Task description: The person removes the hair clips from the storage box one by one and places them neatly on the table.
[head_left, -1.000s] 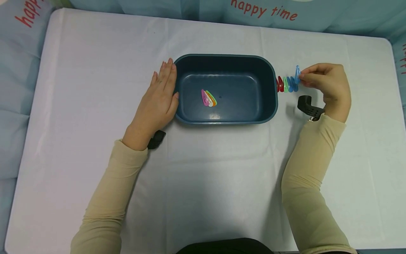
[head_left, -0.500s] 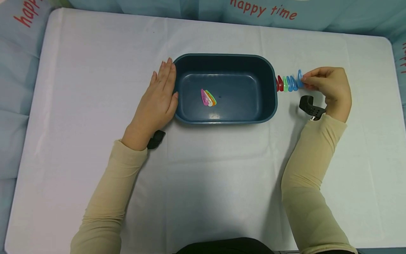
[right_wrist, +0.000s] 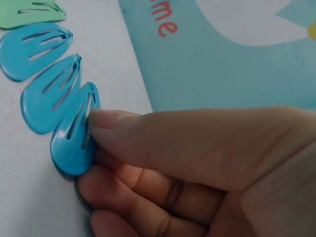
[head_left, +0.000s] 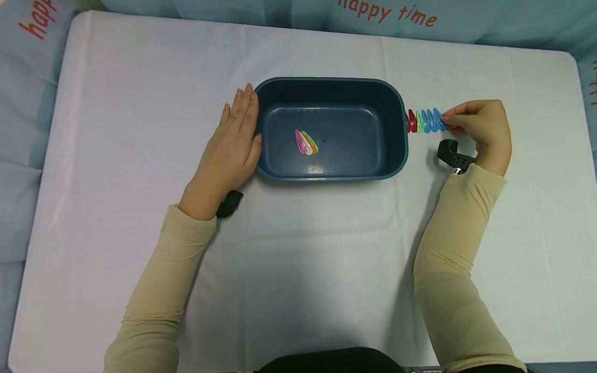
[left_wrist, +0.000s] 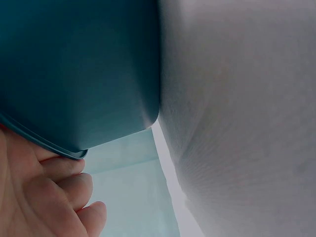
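Observation:
A blue snap hair clip is pinched between thumb and fingers of my right hand, at the right end of a row. Beside it on the cloth stand two more blue clips, then a green clip and red clips that reach the bin's right side. The dark blue plastic bin holds a small fan of pink, white, orange and green clips. Against the bin's left rim rests my left hand, fingers straight; from below, its fingers show along the rim.
A white cloth covers the table. Blue curtain fabric with red lettering hangs along the back and sides. Black wrist mounts sit on both wrists.
My right hand has brought the blue clip down towards me, from above the row's end to level with the other clips and close beside them. The left hand and bin stay put.

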`<state>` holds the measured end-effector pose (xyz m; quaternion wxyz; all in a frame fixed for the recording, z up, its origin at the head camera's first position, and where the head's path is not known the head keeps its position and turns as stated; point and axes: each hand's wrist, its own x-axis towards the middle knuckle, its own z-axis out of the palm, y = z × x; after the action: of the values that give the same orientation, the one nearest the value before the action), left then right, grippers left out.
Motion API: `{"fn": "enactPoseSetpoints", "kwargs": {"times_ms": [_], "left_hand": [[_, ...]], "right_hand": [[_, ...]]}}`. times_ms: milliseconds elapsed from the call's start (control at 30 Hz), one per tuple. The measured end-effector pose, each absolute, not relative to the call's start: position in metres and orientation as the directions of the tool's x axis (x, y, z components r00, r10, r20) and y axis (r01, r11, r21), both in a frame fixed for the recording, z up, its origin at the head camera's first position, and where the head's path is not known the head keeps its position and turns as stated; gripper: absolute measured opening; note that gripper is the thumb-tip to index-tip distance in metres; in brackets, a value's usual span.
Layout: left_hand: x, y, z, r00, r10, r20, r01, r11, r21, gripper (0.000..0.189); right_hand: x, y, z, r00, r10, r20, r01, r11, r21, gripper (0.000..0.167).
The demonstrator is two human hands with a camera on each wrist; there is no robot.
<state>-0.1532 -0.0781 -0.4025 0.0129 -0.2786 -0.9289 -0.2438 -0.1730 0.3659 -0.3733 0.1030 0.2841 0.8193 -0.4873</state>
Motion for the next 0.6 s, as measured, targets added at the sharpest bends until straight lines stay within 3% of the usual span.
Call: {"fn": "enactPoseSetpoints", "kwargs": {"times_ms": [400, 600], "left_hand": [[-0.1537, -0.0779, -0.4024, -0.842, 0.512, 0.172, 0.53, 0.72, 0.447, 0.059], [-0.1536, -0.0779, -0.4024, -0.843, 0.51, 0.17, 0.527, 0.723, 0.446, 0.059]], "right_hand": [[-0.1733, 0.3697, -0.3727, -0.805, 0.389, -0.447, 0.587, 0.414, -0.696, 0.009], [-0.1718, 0.3692, -0.3716, -0.817, 0.381, -0.434, 0.563, 0.362, -0.743, 0.016]]}}
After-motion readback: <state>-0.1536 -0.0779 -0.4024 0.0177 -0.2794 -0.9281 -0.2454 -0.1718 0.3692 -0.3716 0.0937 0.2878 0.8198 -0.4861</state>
